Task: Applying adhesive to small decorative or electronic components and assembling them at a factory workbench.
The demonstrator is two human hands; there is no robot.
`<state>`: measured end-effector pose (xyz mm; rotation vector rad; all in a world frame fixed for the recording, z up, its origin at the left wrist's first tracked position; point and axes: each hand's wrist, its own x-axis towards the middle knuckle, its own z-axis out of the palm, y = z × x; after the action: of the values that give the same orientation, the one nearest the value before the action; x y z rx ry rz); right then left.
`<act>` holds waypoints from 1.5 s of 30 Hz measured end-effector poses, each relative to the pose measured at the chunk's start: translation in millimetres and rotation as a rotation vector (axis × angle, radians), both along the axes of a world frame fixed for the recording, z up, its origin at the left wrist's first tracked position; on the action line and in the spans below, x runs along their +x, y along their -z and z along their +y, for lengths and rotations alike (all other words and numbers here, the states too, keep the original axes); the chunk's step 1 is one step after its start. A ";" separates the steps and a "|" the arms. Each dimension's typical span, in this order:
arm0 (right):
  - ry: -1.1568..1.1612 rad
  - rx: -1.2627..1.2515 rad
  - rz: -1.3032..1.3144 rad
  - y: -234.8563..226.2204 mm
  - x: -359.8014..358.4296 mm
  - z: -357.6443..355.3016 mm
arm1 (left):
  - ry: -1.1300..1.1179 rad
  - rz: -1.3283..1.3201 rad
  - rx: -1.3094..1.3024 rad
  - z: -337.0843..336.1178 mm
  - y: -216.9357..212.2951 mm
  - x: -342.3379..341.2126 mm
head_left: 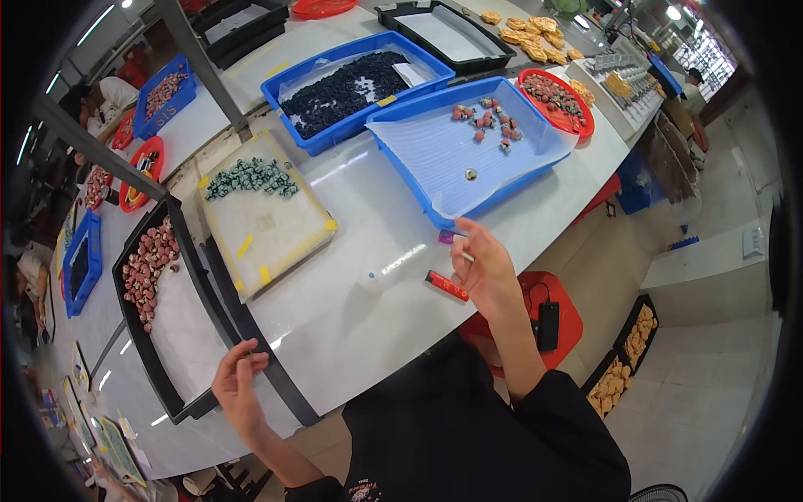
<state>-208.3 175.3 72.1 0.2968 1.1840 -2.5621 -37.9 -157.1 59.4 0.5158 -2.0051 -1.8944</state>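
Note:
Over the near edge of the black tray (219, 336), my left hand (239, 386) hovers with its fingers loosely bent and apart. No object shows in it. My right hand (485, 274) is raised at the near side of a paper-lined blue tray (400, 180), index finger stretched out and the others half curled; nothing plain is held. Small pink-and-green pieces (508, 127) lie in that blue tray, and a single pale round piece (471, 174) sits apart from them. The black tray holds a heap of pink pieces (150, 263) at its far left.
A red tube-like stick (447, 285) and a small white bottle (369, 283) are on the white table. Between the trays stands a pale board (276, 222) with dark green pieces. Farther back are a blue tray of dark bits (351, 92) and a red bowl (588, 125). A red stool (562, 322) is below.

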 end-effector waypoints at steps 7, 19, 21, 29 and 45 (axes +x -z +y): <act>-0.217 0.597 0.204 47.0 58.1 -16.8 | -0.114 -0.185 -0.330 -96.5 19.9 -22.1; 0.009 1.269 0.866 70.1 26.0 -93.1 | -0.217 -0.267 -1.117 -213.5 66.9 -135.2; -0.027 1.162 0.800 73.8 24.6 -97.1 | -0.368 -0.232 -1.133 -222.4 77.1 -134.9; 0.060 1.132 0.659 73.1 50.5 -57.3 | -0.220 0.171 0.587 -237.4 48.4 -153.3; 0.429 1.179 0.828 74.0 60.8 -27.8 | -0.078 -0.126 -1.041 -155.0 85.3 -318.2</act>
<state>-147.5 147.5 -1.9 -0.3795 3.1362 -1.9194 -356.1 -312.1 -25.9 0.3883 -2.6134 -0.5779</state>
